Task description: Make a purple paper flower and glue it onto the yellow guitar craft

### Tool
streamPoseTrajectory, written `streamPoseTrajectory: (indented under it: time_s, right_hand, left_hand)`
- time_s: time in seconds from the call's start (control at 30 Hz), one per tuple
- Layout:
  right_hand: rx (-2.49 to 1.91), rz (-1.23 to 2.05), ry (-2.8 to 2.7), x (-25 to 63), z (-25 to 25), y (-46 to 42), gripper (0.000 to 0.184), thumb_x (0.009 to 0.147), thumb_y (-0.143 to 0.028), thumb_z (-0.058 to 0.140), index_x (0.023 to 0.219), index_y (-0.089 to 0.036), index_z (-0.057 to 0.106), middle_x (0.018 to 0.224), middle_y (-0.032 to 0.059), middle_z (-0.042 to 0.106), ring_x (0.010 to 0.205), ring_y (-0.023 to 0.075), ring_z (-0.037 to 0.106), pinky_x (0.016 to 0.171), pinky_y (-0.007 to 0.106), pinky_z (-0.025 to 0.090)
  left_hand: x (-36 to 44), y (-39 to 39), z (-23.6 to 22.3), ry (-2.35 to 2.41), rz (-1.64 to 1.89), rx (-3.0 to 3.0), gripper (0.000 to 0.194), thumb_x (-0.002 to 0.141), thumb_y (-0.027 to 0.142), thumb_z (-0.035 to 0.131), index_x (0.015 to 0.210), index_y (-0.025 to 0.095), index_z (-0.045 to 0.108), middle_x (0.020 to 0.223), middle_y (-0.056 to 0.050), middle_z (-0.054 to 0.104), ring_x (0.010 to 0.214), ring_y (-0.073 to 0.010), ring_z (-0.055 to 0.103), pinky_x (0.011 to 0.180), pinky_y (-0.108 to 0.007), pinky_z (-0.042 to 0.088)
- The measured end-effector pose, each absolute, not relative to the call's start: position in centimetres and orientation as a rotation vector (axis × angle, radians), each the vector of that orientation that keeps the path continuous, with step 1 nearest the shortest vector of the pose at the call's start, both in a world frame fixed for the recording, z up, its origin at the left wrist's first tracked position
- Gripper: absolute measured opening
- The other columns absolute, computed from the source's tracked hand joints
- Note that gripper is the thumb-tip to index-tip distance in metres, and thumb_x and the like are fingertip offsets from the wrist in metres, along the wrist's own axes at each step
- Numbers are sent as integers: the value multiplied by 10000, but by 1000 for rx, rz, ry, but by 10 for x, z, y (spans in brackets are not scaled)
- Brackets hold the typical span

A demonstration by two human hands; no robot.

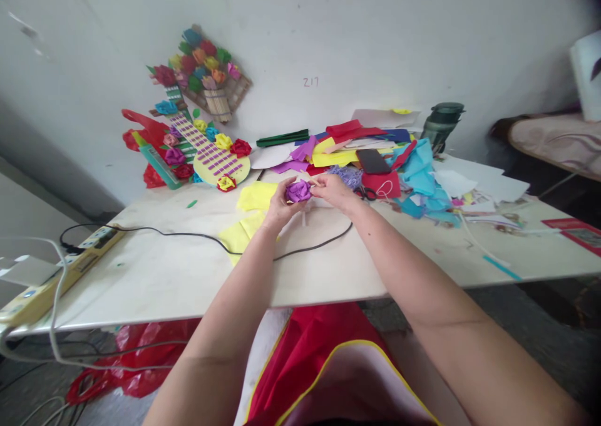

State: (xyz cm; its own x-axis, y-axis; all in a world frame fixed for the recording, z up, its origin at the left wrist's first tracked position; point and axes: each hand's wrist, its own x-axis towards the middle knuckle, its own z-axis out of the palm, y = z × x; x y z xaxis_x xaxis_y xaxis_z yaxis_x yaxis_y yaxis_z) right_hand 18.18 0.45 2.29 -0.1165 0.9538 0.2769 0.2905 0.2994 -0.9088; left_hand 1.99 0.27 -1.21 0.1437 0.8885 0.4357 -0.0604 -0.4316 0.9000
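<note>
Over the middle of the table, a purple paper flower sits in my left hand, whose fingers are wrapped round its side. My right hand pinches a thin pale stick at the flower's upper right edge. Whether the stick's tip touches the petals I cannot tell. Just left of the flower lie yellow paper sheets, partly behind my left hand and forearm. A black cable runs across the table below both hands.
Against the wall lean a flower-decorated paper guitar and a green glue bottle. Coloured paper, a phone, scissors and a dark bottle stand or lie at the back right. A power strip is at left.
</note>
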Motion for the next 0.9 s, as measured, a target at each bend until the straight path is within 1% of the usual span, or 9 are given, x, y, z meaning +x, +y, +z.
streamPoseTrajectory:
  time_s: [0.23, 0.33, 0.4, 0.47, 0.53, 0.63, 0.7, 0.77, 0.9]
  right_hand:
    - [-1194, 823, -1621, 183, 22, 6, 184, 604, -160, 566, 749, -115, 671, 647, 6, 616, 626, 127, 529, 598, 232, 405]
    - [-1180, 807, -1612, 184, 21, 8, 182, 603, -158, 555, 742, -116, 665, 650, 4, 617, 623, 125, 528, 592, 231, 407]
    - [-1172, 779, -1627, 186, 20, 9, 189, 605, -154, 547, 747, -118, 666, 649, 1, 618, 628, 129, 532, 589, 231, 408]
    - [-1173, 732, -1667, 187, 21, 9, 187, 606, -148, 545, 742, -120, 670, 656, 5, 625, 643, 135, 541, 594, 233, 408]
    - [-1172, 689, -1724, 188, 22, 8, 179, 611, -144, 547, 735, -122, 674, 675, 12, 638, 657, 139, 554, 609, 236, 410]
    - [-1149, 639, -1806, 188, 21, 8, 179, 627, -138, 545, 742, -127, 682, 699, 20, 653, 670, 140, 572, 638, 238, 417]
    - [-1116, 629, -1845, 187, 20, 8, 191, 638, -132, 541, 763, -129, 686, 719, 22, 660, 682, 138, 577, 650, 236, 419]
    - [-1089, 640, -1866, 186, 20, 8, 193, 652, -140, 544, 784, -126, 684, 725, 21, 658, 687, 136, 576, 648, 235, 418]
    - [-1105, 646, -1847, 186, 24, 4, 190, 693, -207, 553, 822, -122, 665, 725, 20, 644, 689, 141, 570, 642, 243, 416]
  left_hand:
    - [20, 1, -11, 820, 1357, 1530, 714, 497, 176, 781, 1157, 224, 515, 1042, -39, 576, 936, -178, 564, 810, -284, 469]
    - [20, -2, -8, 737, 1290, 1481, 705, 537, 190, 752, 1190, 232, 491, 1059, -45, 580, 926, -183, 574, 794, -309, 486]
    - [19, -3, -6, 680, 1243, 1384, 621, 607, 233, 693, 1192, 234, 485, 1054, -49, 588, 900, -185, 589, 767, -334, 501]
    - [18, -2, -4, 685, 1230, 1272, 512, 657, 262, 632, 1152, 217, 509, 1002, -47, 604, 844, -173, 601, 735, -336, 507]
    - [17, -2, -3, 733, 1229, 1217, 433, 659, 256, 620, 1080, 186, 547, 944, -45, 619, 792, -158, 603, 723, -323, 506]
    - [13, -1, -3, 781, 1189, 1263, 372, 618, 222, 656, 978, 152, 591, 896, -44, 636, 759, -149, 608, 735, -310, 499]
    - [10, -1, -4, 784, 1152, 1309, 382, 593, 209, 676, 964, 151, 602, 869, -35, 643, 740, -147, 613, 732, -307, 496]
    - [7, -1, -4, 792, 1122, 1332, 429, 576, 199, 687, 994, 159, 601, 849, -24, 647, 714, -141, 614, 712, -299, 492]
    - [4, 1, -4, 785, 1137, 1327, 482, 563, 183, 690, 1035, 172, 594, 840, -20, 655, 696, -138, 616, 686, -288, 483]
